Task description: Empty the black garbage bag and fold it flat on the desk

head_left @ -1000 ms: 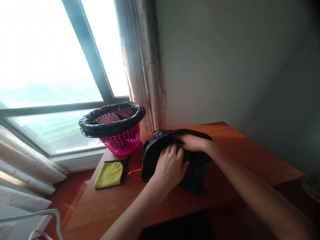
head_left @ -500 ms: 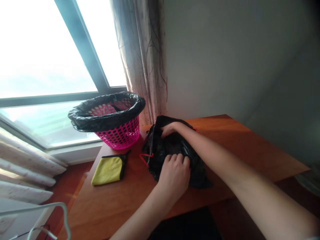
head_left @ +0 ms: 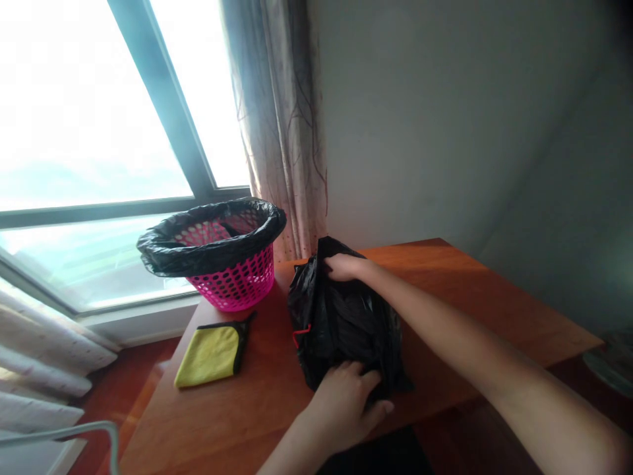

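A black plastic drawstring bag (head_left: 346,320) with a red cord lies crumpled on the wooden table. My right hand (head_left: 342,266) is at the far side of its mouth, fingers curled around the plastic and partly hidden by it. On the near side rests my left hand (head_left: 343,402), its fingertips against the bag and its thumb held apart, not gripping. A pink perforated basket (head_left: 237,280), lined with another black bag folded over its rim (head_left: 198,257), stands left of the bag. Nearer to me lies a folded yellow cloth (head_left: 210,355) with black edging.
The wooden table (head_left: 420,270) extends right along the wall, its front edge below my hands. A window and a curtain (head_left: 291,132) stand behind the basket. A pale curved tube (head_left: 74,430) shows at lower left.
My left hand has moved down toward me, and its thumb has come away from the bag. My right hand stays at the bag's far rim. The whole view has shifted slightly.
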Demonstrator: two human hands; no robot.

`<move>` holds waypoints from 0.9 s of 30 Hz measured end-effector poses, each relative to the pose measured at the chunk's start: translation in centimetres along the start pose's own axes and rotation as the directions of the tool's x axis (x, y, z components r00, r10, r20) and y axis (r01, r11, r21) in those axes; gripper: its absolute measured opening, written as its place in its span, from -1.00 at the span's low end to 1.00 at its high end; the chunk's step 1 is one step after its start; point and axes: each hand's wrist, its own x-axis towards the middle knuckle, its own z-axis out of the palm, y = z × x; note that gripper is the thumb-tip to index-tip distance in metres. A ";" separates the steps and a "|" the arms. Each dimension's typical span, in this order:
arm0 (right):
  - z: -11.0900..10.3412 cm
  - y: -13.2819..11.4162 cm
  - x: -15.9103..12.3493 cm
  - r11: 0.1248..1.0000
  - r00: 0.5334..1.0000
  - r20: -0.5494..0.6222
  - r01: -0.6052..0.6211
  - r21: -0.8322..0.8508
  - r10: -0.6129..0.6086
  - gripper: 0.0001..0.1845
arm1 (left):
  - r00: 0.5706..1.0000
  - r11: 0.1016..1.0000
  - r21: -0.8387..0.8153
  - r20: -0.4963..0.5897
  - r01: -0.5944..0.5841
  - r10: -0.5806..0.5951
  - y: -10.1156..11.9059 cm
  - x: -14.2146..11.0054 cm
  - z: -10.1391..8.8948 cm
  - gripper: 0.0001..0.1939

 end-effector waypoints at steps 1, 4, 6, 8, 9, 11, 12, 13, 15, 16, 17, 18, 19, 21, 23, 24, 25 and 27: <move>-0.2 -0.1 -1.5 1.000 1.000 -0.019 -0.005 -0.019 0.004 -0.67 | 1.000 1.000 -0.014 -0.006 -0.001 0.001 -0.6 0.0 -0.7 -0.72; -0.2 -0.5 -7.0 0.994 0.996 -0.078 0.041 -0.102 -0.049 -0.56 | 0.998 0.999 -0.046 -0.068 0.017 -0.020 -2.1 -0.2 -2.0 -0.76; 0.0 -0.7 -10.9 0.980 0.994 -0.095 0.034 -0.195 -0.053 -0.58 | 0.991 0.996 -0.090 -0.128 0.022 -0.034 -2.8 -0.3 -2.3 -0.77; 0.4 -0.8 -14.4 0.959 0.990 -0.136 -0.016 -0.281 -0.023 -0.65 | 0.985 0.989 -0.147 -0.168 0.019 -0.044 -3.3 -0.4 -2.4 -0.73; 0.8 -0.8 -15.9 0.951 0.986 -0.168 -0.052 -0.305 0.000 -0.69 | 0.983 0.985 -0.170 -0.176 0.021 -0.051 -3.4 -0.5 -2.3 -0.72; 2.0 -0.5 -18.6 0.944 0.976 -0.215 -0.111 -0.312 0.043 -0.76 | 0.982 0.981 -0.192 -0.177 0.031 -0.066 -3.5 -0.7 -2.1 -0.72; 3.0 -0.3 -19.7 0.947 0.975 -0.214 -0.123 -0.297 0.060 -0.78 | 0.982 0.981 -0.192 -0.176 0.034 -0.069 -3.4 -0.7 -1.9 -0.72; 4.0 -0.1 -20.7 0.953 0.978 -0.195 -0.126 -0.276 0.073 -0.79 | 0.982 0.982 -0.187 -0.176 0.036 -0.070 -3.4 -0.8 -1.7 -0.71; 6.1 0.6 -22.3 0.966 0.988 -0.120 -0.118 -0.228 0.093 -0.77 | 0.980 0.986 -0.164 -0.184 0.038 -0.068 -3.2 -0.8 -1.4 -0.70; 6.8 0.9 -22.9 0.970 0.991 -0.087 -0.122 -0.212 0.105 -0.74 | 0.979 0.988 -0.148 -0.192 0.040 -0.068 -3.1 -0.8 -1.3 -0.69; 7.3 1.1 -23.3 0.972 0.991 -0.057 -0.128 -0.198 0.118 -0.71 | 0.977 0.991 -0.127 -0.202 0.045 -0.070 -3.0 -0.8 -1.2 -0.69; 7.4 1.3 -23.5 0.973 0.990 -0.041 -0.137 -0.187 0.132 -0.70 | 0.974 0.993 -0.102 -0.214 0.051 -0.072 -2.8 -0.7 -1.2 -0.69; 7.2 1.3 -23.5 0.973 0.989 -0.049 -0.149 -0.177 0.143 -0.70 | 0.971 0.996 -0.074 -0.227 0.058 -0.074 -2.6 -0.6 -1.3 -0.68; 6.1 0.9 -23.0 0.975 0.981 -0.137 -0.159 -0.156 0.138 -0.71 | 0.967 0.997 -0.020 -0.243 0.070 -0.072 -2.0 -0.4 -1.5 -0.68; 4.9 0.1 -22.1 0.983 0.963 -0.256 -0.117 -0.143 0.078 -0.70 | 0.967 0.997 0.022 -0.245 0.075 -0.067 -1.3 -0.1 -1.6 -0.65; 4.5 -0.4 -21.5 0.987 0.956 -0.290 -0.078 -0.141 0.034 -0.68 | 0.969 0.996 0.037 -0.240 0.075 -0.064 -0.9 0.0 -1.5 -0.65; 4.4 -0.9 -21.0 0.989 0.956 -0.293 -0.037 -0.142 -0.006 -0.66 | 0.971 0.996 0.048 -0.230 0.076 -0.063 -0.7 0.1 -1.4 -0.65; 5.1 -1.4 -20.4 0.990 0.971 -0.234 0.011 -0.140 -0.044 -0.64 | 0.978 0.995 0.064 -0.198 0.079 -0.065 -0.4 0.2 -1.0 -0.72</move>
